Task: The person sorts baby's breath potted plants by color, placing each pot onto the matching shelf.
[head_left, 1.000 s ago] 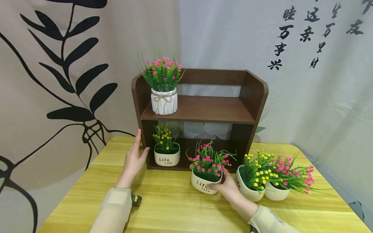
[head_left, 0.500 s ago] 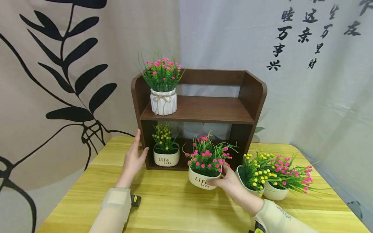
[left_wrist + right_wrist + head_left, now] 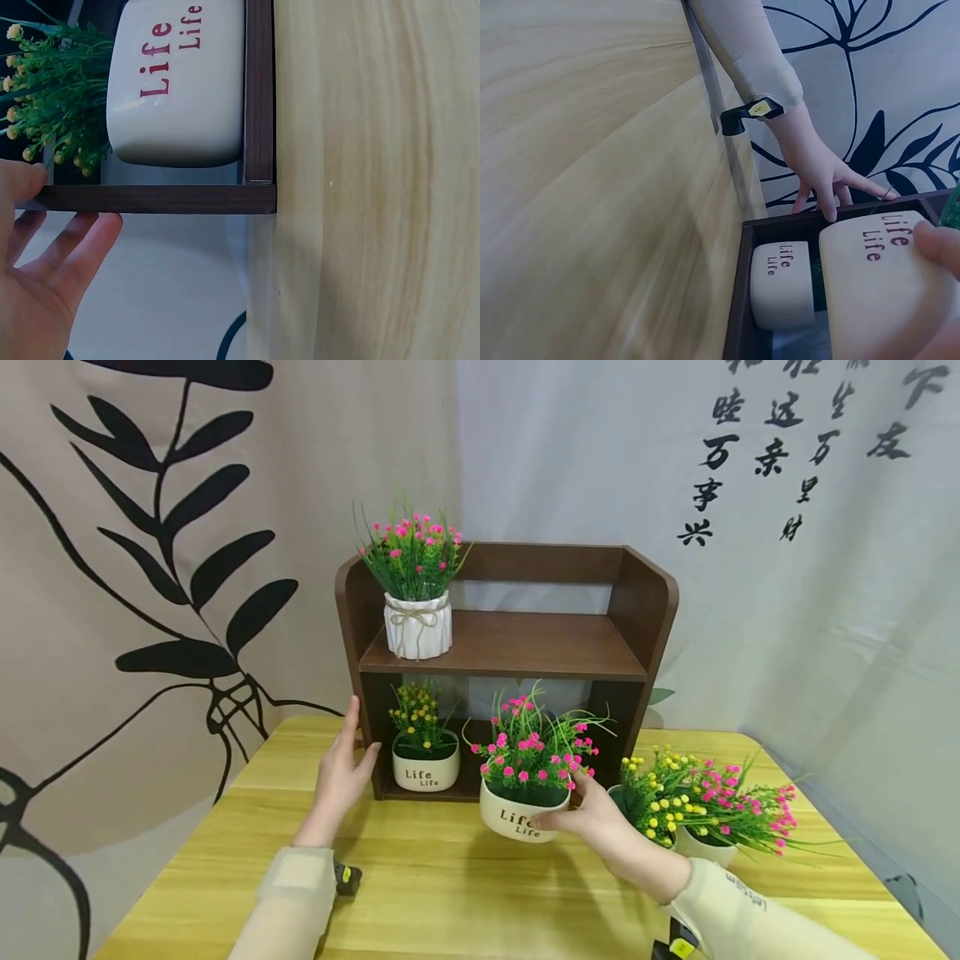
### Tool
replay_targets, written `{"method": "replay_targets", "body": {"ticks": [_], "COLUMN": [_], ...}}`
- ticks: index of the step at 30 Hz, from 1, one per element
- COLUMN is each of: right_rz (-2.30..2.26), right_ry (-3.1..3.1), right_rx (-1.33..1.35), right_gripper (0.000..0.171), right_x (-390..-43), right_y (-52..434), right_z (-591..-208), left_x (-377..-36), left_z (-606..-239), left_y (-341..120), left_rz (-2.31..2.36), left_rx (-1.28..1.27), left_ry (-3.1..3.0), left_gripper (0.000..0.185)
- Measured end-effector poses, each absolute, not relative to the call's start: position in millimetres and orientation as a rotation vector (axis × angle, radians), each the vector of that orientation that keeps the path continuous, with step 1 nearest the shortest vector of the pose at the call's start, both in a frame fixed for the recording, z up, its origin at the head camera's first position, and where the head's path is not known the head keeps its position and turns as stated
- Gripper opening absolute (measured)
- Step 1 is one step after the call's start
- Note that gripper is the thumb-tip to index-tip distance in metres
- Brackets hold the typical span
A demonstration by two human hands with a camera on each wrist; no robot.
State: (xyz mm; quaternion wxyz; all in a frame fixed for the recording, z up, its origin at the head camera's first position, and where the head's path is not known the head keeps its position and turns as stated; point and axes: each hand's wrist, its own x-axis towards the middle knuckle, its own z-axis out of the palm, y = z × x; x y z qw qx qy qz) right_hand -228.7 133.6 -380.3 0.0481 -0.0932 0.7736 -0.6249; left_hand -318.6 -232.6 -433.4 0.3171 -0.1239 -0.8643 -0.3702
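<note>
The right hand (image 3: 592, 814) grips the pink-flower pot (image 3: 522, 817) by its smooth, likely breakable ceramic side, while the flat left hand (image 3: 341, 772) steadies the shelf (image 3: 645, 602)

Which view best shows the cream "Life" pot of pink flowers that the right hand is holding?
The head view: the cream "Life" pot of pink flowers shows whole, gripped by the right hand before the brown wooden shelf. The right wrist view shows only its lettered side, close and flowerless. The left wrist view misses it.

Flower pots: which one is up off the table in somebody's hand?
The pink-flowered Life pot, gripped by the right hand before the shelf. The others sit down.
</note>
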Motion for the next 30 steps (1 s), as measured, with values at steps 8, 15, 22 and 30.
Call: {"method": "replay_targets", "body": {"ticks": [8,15,22,30], "right_rz": [-1.885,-1.839,-1.81,-1.782], "right_ry": [2.335,2.404,2.413,2.423], "right_rx": [-0.304,-0.433,-0.434,-0.428], "right_gripper": [0.089,0.074,0.073,0.075], "right_x": [-228.6,-231.1,-232.1,-234.2], "right_y": [135.1,139.3,145.0,151.7], "right_z": [-363.0,-345.5,-332.6,-314.7], "left_x": [-316.1,-317.4,-317.5,-318.9], "left_z": [-436.2,-432.7,-433.0,-433.9], "left_y": [-232.3,-231.4,-232.0,-231.9], "left_rz": [-0.959,-0.957,-0.952,-0.953], "left_rx": [-0.337,-0.333,-0.33,-0.339], "left_ry": [-2.264,-2.268,-2.266,-2.258], "left_gripper": [0.089,0.09,0.089,0.09]}}
